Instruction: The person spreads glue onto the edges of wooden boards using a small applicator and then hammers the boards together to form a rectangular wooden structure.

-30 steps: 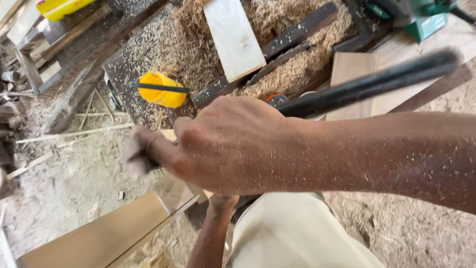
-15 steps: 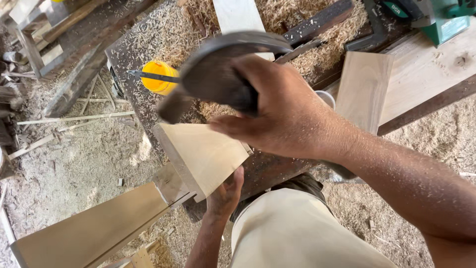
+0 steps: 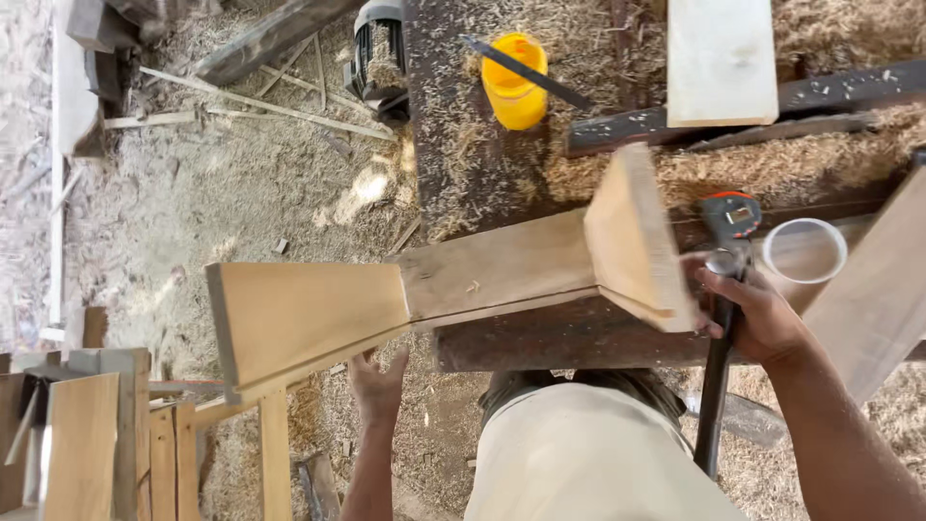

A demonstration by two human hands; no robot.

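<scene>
A long pale wooden plank [image 3: 482, 275], wide at both ends and narrow in the middle, lies across the front edge of the sawdust-covered workbench [image 3: 463, 183]. Its left end sticks out over the floor. My left hand [image 3: 378, 381] reaches up from below with fingers spread, touching the plank's underside near the wide left part. My right hand [image 3: 757, 314] is at the plank's raised right end, closed around the black handle of a long dark tool [image 3: 716, 405] that points down toward my lap.
On the bench stand a yellow cup [image 3: 514, 87] with a dark blade across it, a pale board [image 3: 721, 58], a red and black tape measure [image 3: 730, 217] and a white round cup [image 3: 803, 253]. A motor [image 3: 378, 53] sits at the bench's far-left corner. Stacked boards [image 3: 87, 444] stand at lower left.
The plank has swung from pointing at me to lying lengthwise along the bench edge. My right hand, with the dark tool, dropped from in front of the camera to the plank's right end.
</scene>
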